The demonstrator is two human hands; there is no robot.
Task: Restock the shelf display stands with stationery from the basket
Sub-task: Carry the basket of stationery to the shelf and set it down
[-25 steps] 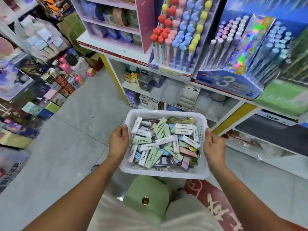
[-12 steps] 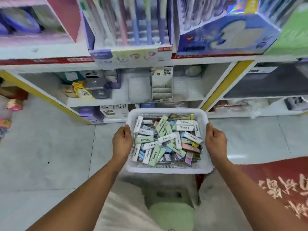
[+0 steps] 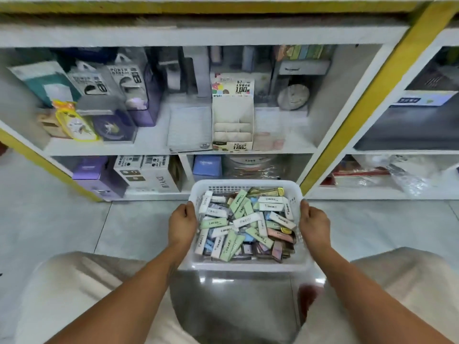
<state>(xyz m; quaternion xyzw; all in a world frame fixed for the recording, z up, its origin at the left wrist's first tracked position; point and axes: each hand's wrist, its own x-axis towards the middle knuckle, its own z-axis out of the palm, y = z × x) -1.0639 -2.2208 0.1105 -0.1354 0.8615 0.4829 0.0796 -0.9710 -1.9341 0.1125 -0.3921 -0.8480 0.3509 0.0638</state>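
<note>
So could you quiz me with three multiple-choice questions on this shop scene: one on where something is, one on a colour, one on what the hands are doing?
1. Where is the tiered cardboard display stand?
A. on the floor
B. on the upper shelf, beyond the basket
C. inside the basket

2. What colour is the basket?
A. white
B. red
C. black

3. What are the hands doing?
A. both hang free
B. only one holds the basket
C. each grips one side rim of the basket

Answers:
1 B: the stand sits on the shelf above and behind the basket.
2 A: its rim and slotted walls are white.
3 C: the left hand and right hand curl over opposite rims.
</note>
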